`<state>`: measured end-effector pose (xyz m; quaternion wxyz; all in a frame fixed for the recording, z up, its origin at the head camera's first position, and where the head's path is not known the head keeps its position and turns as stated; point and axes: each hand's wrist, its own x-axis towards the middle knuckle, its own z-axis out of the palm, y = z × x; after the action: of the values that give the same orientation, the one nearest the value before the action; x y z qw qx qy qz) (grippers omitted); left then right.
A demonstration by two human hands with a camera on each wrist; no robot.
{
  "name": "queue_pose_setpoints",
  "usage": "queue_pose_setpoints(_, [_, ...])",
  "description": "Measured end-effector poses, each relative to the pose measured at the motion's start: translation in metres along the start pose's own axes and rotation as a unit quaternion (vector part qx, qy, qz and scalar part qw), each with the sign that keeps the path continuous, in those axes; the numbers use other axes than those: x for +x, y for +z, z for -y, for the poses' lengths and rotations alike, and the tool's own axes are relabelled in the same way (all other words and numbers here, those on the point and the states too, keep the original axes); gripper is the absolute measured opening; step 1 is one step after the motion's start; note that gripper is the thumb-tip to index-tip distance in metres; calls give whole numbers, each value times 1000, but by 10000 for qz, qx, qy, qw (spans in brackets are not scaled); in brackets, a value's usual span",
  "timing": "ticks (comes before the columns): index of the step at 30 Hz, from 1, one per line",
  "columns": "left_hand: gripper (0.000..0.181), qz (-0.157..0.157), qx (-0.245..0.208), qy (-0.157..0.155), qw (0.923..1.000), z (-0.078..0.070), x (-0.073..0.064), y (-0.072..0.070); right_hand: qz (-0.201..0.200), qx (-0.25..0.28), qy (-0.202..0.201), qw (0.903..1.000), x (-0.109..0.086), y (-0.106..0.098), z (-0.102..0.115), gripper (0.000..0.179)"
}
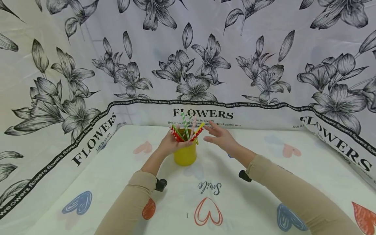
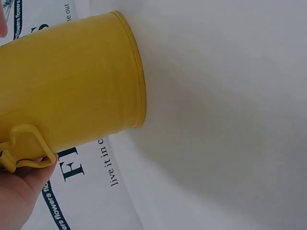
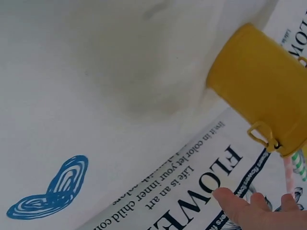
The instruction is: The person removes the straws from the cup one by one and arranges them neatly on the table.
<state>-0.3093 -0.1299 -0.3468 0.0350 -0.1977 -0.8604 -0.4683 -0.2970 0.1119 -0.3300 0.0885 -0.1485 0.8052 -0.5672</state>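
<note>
Yellow bucket: upright [image 1: 185, 156], ahead of the person, toward the far side of the white tabletop cover [image 1: 173, 209]; whether its base rests fully on the cover cannot be told.
Bucket loops: a yellow loop [image 2: 41, 143] on the side near the left hand's digits in the left wrist view, and another side loop [image 3: 258, 135] in the right wrist view.
Straws: a bunch standing in the bucket and leaning out over its rim, among them a green-and-white striped straw [image 1: 185, 125], a pink straw [image 1: 194, 123], a plain green straw [image 1: 178, 133], a yellow straw [image 1: 201, 125], and red straws with white marks [image 1: 176, 134] at both sides.
Left hand: clamped around the bucket's upper part [image 1: 169, 144], thumb across the front just below the rim.
Right hand: just right of the bunch [image 1: 221, 138], fingers apart and reaching toward the yellow straw; whether a fingertip touches it cannot be told.
Sleeves: beige [image 1: 293, 189] on both arms, a black wrist device [image 1: 244, 176] near each cuff.
Cover print: "Smile" lettering [image 1: 209, 188], a red outlined heart [image 1: 208, 212], blue hearts [image 1: 77, 202].
Backdrop: white cloth [image 1: 164, 49] with black-and-white lilies and "FLOWERS" lettering [image 1: 202, 113].
</note>
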Motion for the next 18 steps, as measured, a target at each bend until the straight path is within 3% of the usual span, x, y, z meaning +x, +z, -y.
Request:
queue_pose_setpoints(7, [71,-103,135,-99,9998,1,-3,1,-293,554,185,9979,13,16,10,74])
queue_pose_setpoints(11, [73,-57,243,98,9996,3,-3,1,-372,691,249,9966,18,21,11,68])
queue_pose_setpoints(18, [66,-101,287,-84,9995,3,-2,3,-454,724,335,9958,22,25,10,57])
